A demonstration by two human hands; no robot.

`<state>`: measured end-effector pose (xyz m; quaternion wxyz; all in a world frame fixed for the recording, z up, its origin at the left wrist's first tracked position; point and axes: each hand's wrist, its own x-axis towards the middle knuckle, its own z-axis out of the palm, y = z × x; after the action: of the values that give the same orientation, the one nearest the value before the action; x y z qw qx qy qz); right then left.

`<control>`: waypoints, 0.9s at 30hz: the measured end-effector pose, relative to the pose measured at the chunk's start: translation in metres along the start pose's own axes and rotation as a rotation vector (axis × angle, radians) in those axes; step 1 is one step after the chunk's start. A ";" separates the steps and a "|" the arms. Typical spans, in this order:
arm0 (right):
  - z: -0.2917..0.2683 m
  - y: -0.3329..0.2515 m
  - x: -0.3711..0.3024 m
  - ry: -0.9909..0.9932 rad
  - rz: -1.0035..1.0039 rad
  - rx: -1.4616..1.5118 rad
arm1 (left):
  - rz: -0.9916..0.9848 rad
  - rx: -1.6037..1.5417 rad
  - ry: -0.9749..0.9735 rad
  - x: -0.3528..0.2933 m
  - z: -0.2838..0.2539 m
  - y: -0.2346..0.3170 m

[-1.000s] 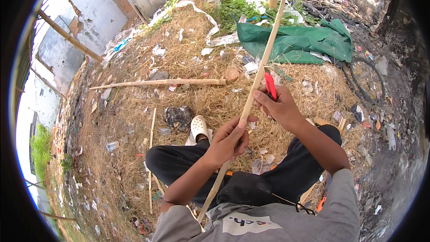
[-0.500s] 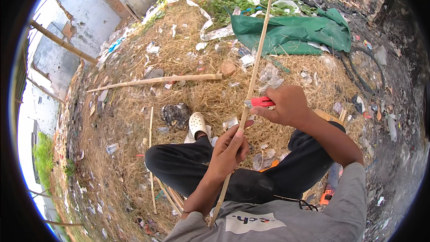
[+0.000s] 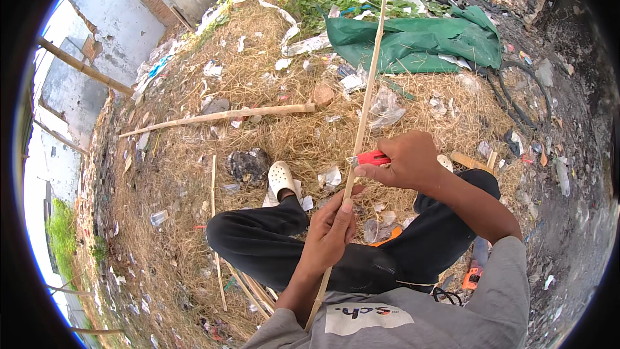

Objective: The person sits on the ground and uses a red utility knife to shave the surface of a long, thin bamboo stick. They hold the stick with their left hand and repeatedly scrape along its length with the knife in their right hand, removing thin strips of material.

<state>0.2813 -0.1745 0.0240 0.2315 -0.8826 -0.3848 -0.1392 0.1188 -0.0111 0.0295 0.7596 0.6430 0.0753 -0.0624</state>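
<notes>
A long, pale bamboo strip [image 3: 369, 90] runs from beside my waist up past the green sheet, tilted slightly right. My left hand [image 3: 330, 231] is wrapped round its lower part, thumb lying along the strip. Just above, my right hand [image 3: 413, 161] grips a red utility knife [image 3: 372, 158]. The knife's metal tip touches the strip's edge, a short way above my left fingers. My right thumb presses near the knife, close to the strip.
A thicker bamboo piece [image 3: 223, 116] lies across dry grass ahead. Thin strips [image 3: 252, 294] lie by my left leg. A crumpled green sheet [image 3: 420, 44] and black hose [image 3: 516, 103] are farther off. An orange-handled tool [image 3: 473, 278] rests at my right. Litter covers the ground.
The knife has slid slightly down the strip toward my left hand and a little left. My left hand keeps its grip, a bit lower in the picture; the whole view has shifted slightly.
</notes>
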 end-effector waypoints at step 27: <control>0.031 -0.017 0.003 -0.033 -0.082 0.048 | -0.050 0.019 0.108 -0.034 -0.016 -0.014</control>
<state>0.2728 -0.1464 0.0037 0.2402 -0.8625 -0.4275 -0.1247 0.0823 0.0021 0.0203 0.7464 0.6506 0.1319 -0.0473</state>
